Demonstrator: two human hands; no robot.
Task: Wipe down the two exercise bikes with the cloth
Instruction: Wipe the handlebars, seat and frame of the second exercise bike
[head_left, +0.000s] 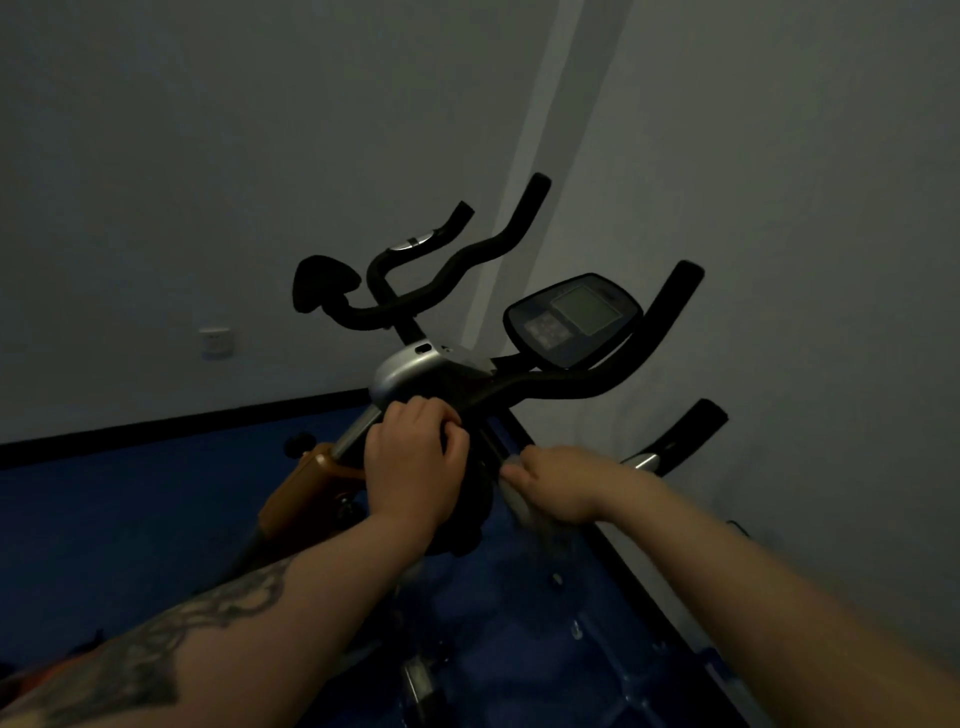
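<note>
Dimly, from the head view, I am seeing the left hand (413, 457) gripping the near bike (436, 374) below its handlebar, fingers curled. The right hand (558, 486) is clutching a pale cloth (519, 501) against the frame. A second bike (415, 291) is standing behind.

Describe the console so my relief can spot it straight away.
Start at the near bike, the one both hands are on. Follow its handlebar up and right from the left hand. The console sits just above that bar: a dark rounded panel with a pale square screen, the only display in view.
</note>
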